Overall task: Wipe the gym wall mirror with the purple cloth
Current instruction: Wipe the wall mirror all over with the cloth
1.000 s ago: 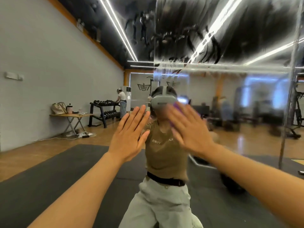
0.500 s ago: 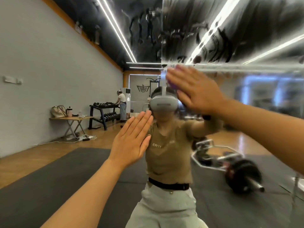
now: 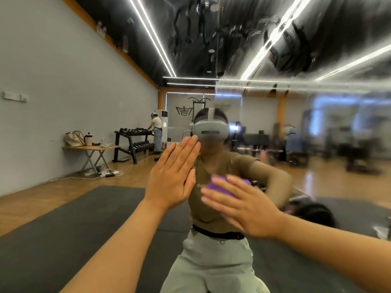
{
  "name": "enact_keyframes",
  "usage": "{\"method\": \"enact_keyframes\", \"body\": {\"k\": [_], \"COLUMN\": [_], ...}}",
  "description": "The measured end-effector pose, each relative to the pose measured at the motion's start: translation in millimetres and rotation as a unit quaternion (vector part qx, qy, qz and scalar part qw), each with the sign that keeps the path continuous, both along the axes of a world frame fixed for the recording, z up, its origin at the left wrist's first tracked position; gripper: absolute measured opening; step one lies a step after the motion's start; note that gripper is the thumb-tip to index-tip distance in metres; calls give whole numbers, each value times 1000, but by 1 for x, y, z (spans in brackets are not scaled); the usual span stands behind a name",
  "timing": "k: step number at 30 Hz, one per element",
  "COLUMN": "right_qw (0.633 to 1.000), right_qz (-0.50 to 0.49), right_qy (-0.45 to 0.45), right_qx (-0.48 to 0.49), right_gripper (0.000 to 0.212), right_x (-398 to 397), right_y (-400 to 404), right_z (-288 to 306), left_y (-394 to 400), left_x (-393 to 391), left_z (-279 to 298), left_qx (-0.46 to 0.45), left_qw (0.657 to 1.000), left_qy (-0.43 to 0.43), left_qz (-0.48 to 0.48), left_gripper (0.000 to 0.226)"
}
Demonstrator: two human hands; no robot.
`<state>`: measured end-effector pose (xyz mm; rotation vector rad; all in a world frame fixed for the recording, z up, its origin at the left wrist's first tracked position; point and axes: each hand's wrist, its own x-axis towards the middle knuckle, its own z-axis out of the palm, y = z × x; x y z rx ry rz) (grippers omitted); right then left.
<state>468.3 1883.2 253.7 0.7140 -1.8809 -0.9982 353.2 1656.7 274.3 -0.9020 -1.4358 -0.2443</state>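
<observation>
Purple cloth [image 3: 229, 185] has dropped lower under the flat right hand [image 3: 246, 205]; left hand [image 3: 172, 176] stays flat on mirror [image 3: 317, 144]

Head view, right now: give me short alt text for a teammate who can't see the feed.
A person's right hand presses a purple cloth flat against a gym wall mirror, while the left hand rests open-palmed on the glass beside it. The mirror reflects the person, and further left stand a dumbbell rack and a folding table along a grey wall.
</observation>
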Motion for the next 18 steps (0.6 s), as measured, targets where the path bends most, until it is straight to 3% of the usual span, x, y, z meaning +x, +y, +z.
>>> {"method": "enact_keyframes", "body": {"k": [2,5,8,12,15,18], "right_qw": [997,990,999,965,933,937], "right_qz": [0,23,19,45,62,59], "right_qy": [-49,-84,28,141,165,151], "right_qx": [63,108,-25,-217,-313,-309], "right_gripper": [54,51,49,48,52,53], "right_x": [6,4,4,-2,-11,-10], "right_y": [9,15,15,-4,-22,-27], "right_z": [-8,29,87,132,110,62], "left_y": [0,0,-1,0,-1,1], "left_x": [0,0,-1,-1,-1,-1], "left_z": [0,0,0,1,2,1], "left_qx": [-2,0,-2,2,1,10], "left_qw": [1000,1000,1000,1000,1000,1000], "left_qy": [-2,-3,6,12,15,19], "left_qz": [2,2,-4,-3,-2,-3], "left_gripper": [56,56,55,56,57,57]}}
